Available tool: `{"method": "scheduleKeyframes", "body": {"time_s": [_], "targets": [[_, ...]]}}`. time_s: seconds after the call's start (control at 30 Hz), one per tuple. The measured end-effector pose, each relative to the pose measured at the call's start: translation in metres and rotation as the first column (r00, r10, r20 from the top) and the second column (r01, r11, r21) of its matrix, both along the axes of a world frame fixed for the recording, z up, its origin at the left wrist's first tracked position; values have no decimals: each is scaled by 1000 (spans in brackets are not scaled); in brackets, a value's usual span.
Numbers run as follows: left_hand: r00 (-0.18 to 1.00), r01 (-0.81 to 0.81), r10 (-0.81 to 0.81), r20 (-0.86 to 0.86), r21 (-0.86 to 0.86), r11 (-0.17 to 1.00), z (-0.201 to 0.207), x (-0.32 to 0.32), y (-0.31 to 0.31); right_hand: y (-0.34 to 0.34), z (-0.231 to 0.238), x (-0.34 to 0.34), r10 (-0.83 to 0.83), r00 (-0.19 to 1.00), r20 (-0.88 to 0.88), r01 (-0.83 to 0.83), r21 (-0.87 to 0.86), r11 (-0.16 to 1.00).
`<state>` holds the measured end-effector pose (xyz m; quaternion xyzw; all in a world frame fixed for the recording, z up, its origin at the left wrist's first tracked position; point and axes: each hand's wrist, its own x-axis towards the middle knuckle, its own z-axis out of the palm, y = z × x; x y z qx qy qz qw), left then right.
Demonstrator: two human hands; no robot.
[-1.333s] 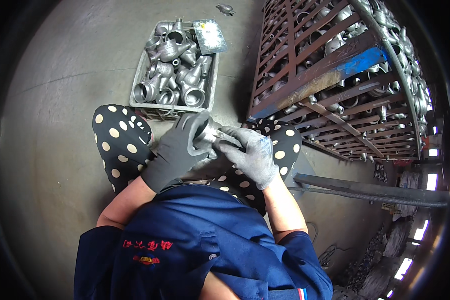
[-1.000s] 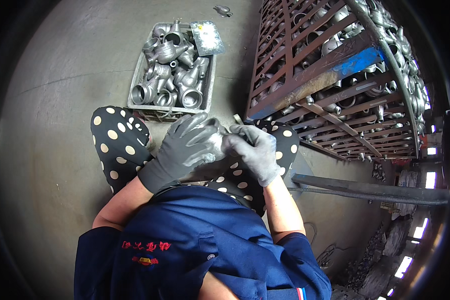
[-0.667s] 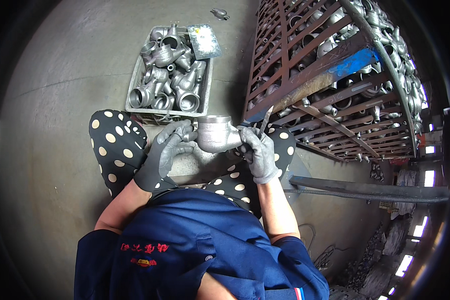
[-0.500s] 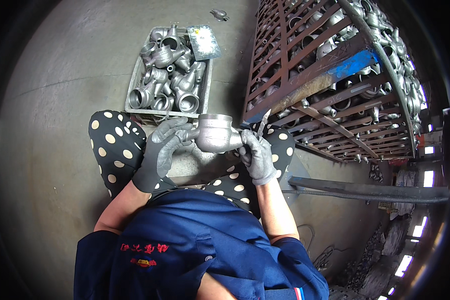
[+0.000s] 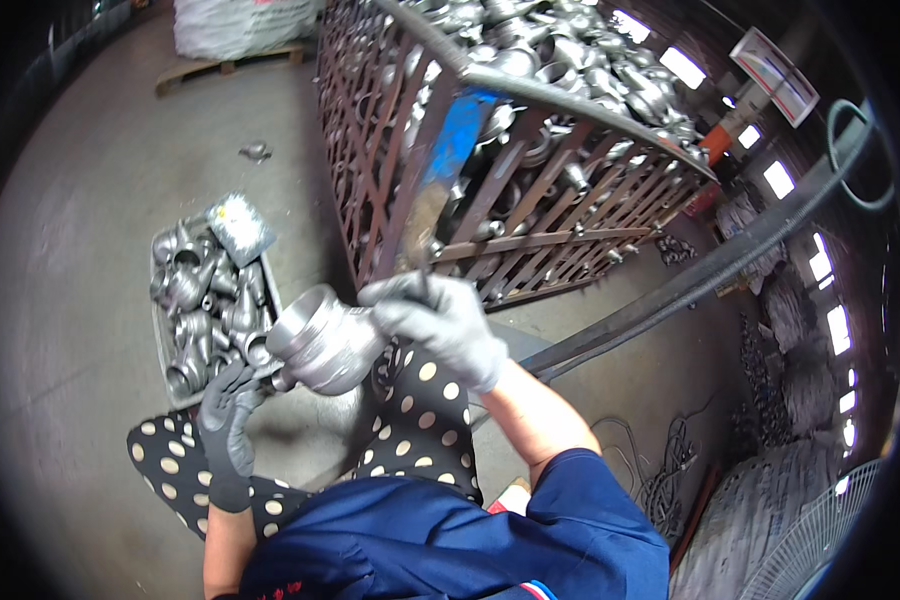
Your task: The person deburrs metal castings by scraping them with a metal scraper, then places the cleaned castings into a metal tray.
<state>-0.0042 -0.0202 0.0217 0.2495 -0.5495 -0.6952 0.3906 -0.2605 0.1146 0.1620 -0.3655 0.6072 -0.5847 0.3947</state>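
From above, 2 gloved hands sit over a person's polka-dot trousers (image 5: 425, 420). The right hand (image 5: 435, 320), in pale grey, has its fingers closed around the neck of a silvery metal casting (image 5: 330, 350), held in the air between both hands, its wide, round mouth tilted to the upper left. A thin dark strip (image 5: 424, 265) rises beyond that glove, too blurred to identify. The left hand (image 5: 228, 415), in dark grey, has its fingers loosely open beside a small stub; contact cannot be told. Left is a crate (image 5: 269, 288) of similar castings; beyond stands a slatted cage (image 5: 457, 135). Handling this well probably calls for a firm neck grip, left fingers supporting the stub, and the strip clear of both palms.
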Motion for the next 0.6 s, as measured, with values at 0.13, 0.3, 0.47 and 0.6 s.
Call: {"method": "scheduleKeyframes", "body": {"time_s": [0.13,0.3,0.47,0.6], "targets": [[980,-163,169,102,-62,985,-24,26,-42,11,78,-46,-370,917,-150,319,-282,905],[880,-327,401,256,-286,901,-17,60,-78,3,129,-156,-702,674,-229,490,-572,658],[826,-463,529,193,-304,833,-44,77,-142,24,163,-313,-711,238,-661,483,-555,677],[700,-499,631,336,-402,768,-71,82,-194,67,173,-357,-140,-309,-941,615,-310,725]]}}
